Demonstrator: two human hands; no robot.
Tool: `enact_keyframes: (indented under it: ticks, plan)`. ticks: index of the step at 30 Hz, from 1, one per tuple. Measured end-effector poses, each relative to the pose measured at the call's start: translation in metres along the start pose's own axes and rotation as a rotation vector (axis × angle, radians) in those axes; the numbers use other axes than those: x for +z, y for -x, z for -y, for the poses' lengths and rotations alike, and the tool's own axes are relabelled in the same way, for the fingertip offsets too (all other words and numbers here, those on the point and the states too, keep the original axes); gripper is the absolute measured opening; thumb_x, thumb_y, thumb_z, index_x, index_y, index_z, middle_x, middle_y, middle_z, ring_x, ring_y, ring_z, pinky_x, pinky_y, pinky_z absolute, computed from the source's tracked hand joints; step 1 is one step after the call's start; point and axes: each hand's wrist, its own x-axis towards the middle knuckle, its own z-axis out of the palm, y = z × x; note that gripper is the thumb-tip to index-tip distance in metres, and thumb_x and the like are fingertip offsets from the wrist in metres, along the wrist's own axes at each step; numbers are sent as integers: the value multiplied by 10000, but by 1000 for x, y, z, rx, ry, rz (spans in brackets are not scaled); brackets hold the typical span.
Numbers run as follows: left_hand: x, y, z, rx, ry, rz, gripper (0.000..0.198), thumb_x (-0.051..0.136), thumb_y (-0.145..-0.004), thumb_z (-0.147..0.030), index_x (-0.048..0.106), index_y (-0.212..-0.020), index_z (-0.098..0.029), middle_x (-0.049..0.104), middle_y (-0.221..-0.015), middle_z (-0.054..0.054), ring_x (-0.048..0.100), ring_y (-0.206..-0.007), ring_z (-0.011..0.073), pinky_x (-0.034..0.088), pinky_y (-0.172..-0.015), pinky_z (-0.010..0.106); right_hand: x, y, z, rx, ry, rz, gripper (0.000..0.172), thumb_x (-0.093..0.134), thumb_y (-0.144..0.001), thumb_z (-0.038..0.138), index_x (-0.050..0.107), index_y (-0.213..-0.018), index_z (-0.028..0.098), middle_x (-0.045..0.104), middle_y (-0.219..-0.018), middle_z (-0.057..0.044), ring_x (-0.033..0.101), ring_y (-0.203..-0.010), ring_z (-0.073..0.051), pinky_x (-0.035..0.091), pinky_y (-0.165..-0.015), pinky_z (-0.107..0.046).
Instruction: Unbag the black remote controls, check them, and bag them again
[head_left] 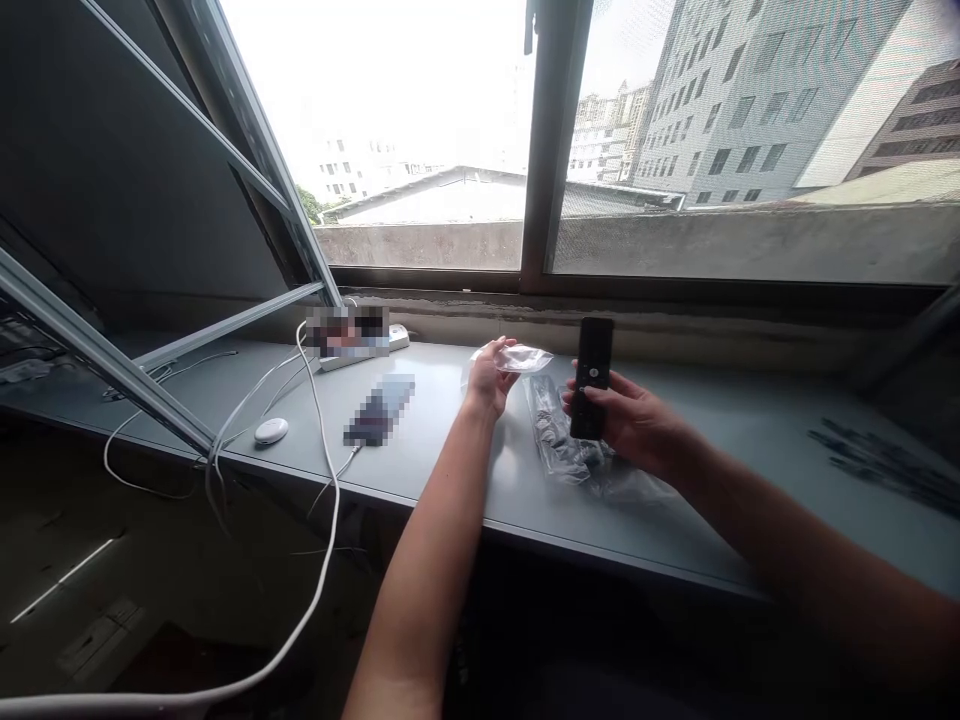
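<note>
My right hand (634, 418) grips a black remote control (596, 350), held upright above the table with the thumb on its lower front. In my left hand (492, 376) is a clear plastic bag (527, 358), pinched between the fingers and sticking out to the right. Below and between the hands, a heap of clear plastic bags (555, 440) with dark items inside lies on the grey table (435, 460). What those items are I cannot make out.
Left on the table are a blurred phone (381, 408) with a cable, a round white case (271, 431) and a power strip (397, 338). A white cable (330, 500) hangs over the front edge. A metal frame (262, 150) rises at left; dark strips (885, 460) lie at right.
</note>
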Motion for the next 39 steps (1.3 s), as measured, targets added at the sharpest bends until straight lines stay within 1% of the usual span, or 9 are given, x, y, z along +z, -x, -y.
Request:
enact_keyframes:
  ticks: [3,6,9,18,21,25,30,34,39]
  plan:
    - [0,0,0,-9,3,-7,162,733,-1056,-283,798,-997,-146,795,-948,62,702,-712,93,532,-624,184,-2,-2,-5,-248,154,-4,398,1098,-777,393,912,-1123,334,893,-1204,-32,812,-1242,-297,589,-1219,-517]
    - [0,-1,0,-11,6,-5,136,775,-1019,-285,795,-999,-152,801,-964,65,709,-723,100,532,-633,192,-2,1,-3,-394,351,-9,353,1080,-811,464,944,-1111,338,878,-1336,-59,738,-1414,-355,506,-1307,-577]
    - [-1,-2,1,-4,11,0,131,779,-1013,-283,795,-998,-153,801,-972,65,710,-719,99,538,-637,193,0,4,0,-457,472,19,366,1067,-825,489,954,-1143,350,834,-1458,-63,664,-1520,-390,497,-1326,-607]
    - [0,0,0,-9,5,-5,146,754,-1038,-287,797,-992,-155,800,-943,62,710,-712,94,547,-599,166,2,9,4,-506,546,52,396,1067,-809,539,959,-1143,357,849,-1394,-73,691,-1478,-392,547,-1287,-585]
    - [1,0,0,-9,2,-10,159,732,-1055,-279,800,-987,-152,802,-955,64,708,-704,90,542,-590,167,5,11,3,-420,532,2,434,1062,-807,549,953,-1159,320,874,-1316,-85,769,-1325,-382,597,-1203,-576]
    - [0,0,1,-3,-3,-18,124,773,-1030,-272,805,-995,-158,814,-1007,66,708,-707,86,532,-593,174,8,14,2,-288,478,-53,477,1047,-805,587,927,-1145,275,888,-1120,-76,819,-1086,-333,678,-989,-477]
    - [-1,-3,2,30,35,-53,85,841,-964,-218,806,-1025,-171,833,-1049,66,735,-760,98,542,-621,172,10,15,4,-174,389,-21,498,925,-916,658,850,-1195,253,764,-829,-17,725,-705,-218,605,-619,-331]
    - [-3,-5,0,88,107,-99,127,859,-937,-213,794,-1041,-180,846,-1053,62,763,-826,112,577,-703,177,12,16,5,-169,370,-14,546,935,-896,648,808,-1230,235,675,-740,5,610,-638,-192,490,-477,-290]
    - [-5,-6,-3,193,180,-83,130,837,-952,-248,799,-1070,-207,850,-1126,49,788,-977,133,586,-809,198,12,16,5,-148,392,-28,539,928,-893,640,808,-1219,228,651,-723,8,575,-619,-186,456,-462,-292]
